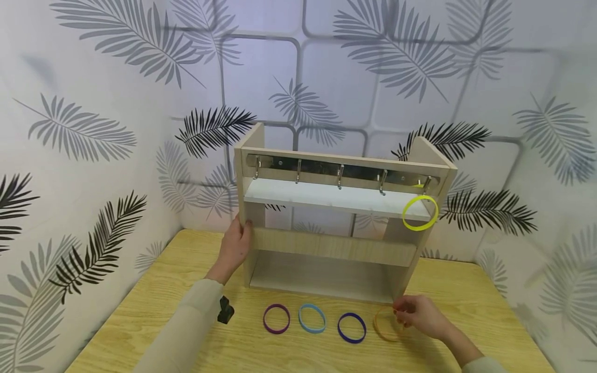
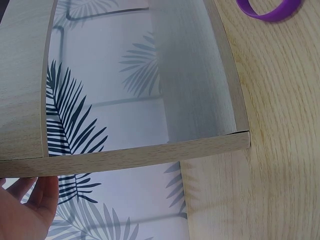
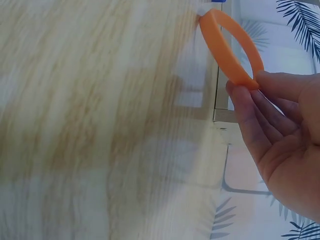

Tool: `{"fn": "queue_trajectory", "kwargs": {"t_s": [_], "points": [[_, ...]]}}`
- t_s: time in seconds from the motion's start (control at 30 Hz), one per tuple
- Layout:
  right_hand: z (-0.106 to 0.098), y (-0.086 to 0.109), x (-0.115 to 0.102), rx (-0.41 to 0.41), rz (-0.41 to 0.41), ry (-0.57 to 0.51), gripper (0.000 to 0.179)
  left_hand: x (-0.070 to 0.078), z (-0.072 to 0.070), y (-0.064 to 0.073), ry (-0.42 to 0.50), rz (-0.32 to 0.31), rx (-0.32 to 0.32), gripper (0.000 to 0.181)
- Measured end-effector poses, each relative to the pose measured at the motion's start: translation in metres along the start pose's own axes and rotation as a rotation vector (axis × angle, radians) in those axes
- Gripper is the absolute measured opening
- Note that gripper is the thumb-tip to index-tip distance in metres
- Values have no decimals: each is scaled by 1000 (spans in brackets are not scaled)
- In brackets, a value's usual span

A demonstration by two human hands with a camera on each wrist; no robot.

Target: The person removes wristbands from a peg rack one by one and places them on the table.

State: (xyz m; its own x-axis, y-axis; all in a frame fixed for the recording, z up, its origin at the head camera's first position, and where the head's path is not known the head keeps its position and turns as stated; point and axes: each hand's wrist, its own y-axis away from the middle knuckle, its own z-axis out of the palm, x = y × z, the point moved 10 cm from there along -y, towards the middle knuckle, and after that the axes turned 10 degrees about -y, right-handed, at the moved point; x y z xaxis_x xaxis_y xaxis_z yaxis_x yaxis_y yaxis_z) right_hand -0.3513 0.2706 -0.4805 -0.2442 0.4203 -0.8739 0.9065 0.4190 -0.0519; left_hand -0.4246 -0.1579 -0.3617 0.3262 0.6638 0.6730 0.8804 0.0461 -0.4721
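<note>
A small wooden rack (image 1: 333, 247) with a metal hook strip (image 1: 319, 167) stands on the table. My left hand (image 1: 235, 244) grips its left side panel; in the left wrist view the fingers (image 2: 47, 195) lie against the panel's outer face. Near the rack's lower right corner, my right hand (image 1: 422, 315) pinches an orange silicone wristband (image 3: 222, 52) between thumb and fingers. The band is tilted up, its far end close to the tabletop. From the rightmost hook hangs a yellow wristband (image 1: 416, 228).
In front of the rack, a purple wristband (image 1: 276, 332), a light blue wristband (image 1: 311, 330) and a dark blue wristband (image 1: 351, 341) lie in a row on the wood-grain table (image 1: 298, 360). A small black object (image 1: 226, 311) shows beside my left sleeve. Leaf-patterned walls rise behind and at both sides.
</note>
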Motion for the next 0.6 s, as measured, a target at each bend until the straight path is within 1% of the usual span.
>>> {"fn": "queue_trajectory", "kwargs": {"t_s": [0.2, 0.4, 0.6], "points": [[4, -1, 4, -40, 1, -20, 15, 0, -2, 0, -11, 2, 23, 48], [6, -2, 8, -61, 0, 31, 15, 0, 0, 0, -8, 4, 6, 49], [7, -2, 10, -60, -10, 55, 15, 2, -1, 1, -12, 3, 12, 48]]}}
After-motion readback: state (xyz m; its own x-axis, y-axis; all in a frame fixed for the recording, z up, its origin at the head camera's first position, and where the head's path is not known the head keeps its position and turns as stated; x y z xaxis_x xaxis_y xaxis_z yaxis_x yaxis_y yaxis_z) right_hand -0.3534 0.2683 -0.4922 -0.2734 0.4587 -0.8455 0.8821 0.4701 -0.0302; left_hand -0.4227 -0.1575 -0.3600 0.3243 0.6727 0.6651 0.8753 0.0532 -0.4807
